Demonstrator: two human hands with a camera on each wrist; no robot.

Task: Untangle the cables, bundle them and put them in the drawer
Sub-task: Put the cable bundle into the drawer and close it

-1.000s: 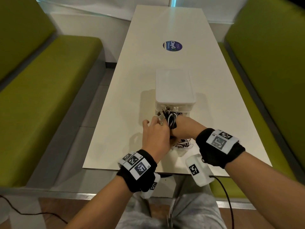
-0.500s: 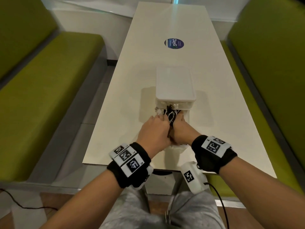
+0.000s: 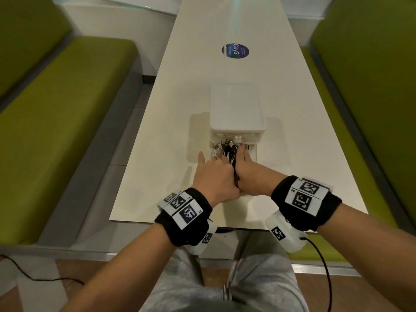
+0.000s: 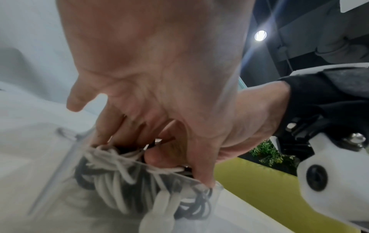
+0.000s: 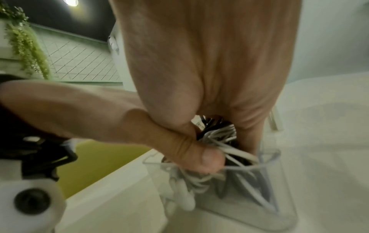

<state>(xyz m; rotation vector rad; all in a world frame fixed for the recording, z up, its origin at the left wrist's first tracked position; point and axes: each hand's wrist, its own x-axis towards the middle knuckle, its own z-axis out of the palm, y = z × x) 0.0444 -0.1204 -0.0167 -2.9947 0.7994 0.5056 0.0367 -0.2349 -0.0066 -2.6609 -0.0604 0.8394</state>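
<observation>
Pressing the cables into the open drawer under them, the left hand and right hand both grip the bundle. Next they should let go and push the drawer closed.

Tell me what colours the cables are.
The cables are white and black, clearest in the left wrist view.

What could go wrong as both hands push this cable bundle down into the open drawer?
1. Connector ends stick up near the box front; they may catch when the drawer closes.
2. The cable bundle looks loosely gathered, so it may spring apart once the left hand and right hand let go.
3. The drawer is pulled well out, so pressing down could tip it.
</observation>
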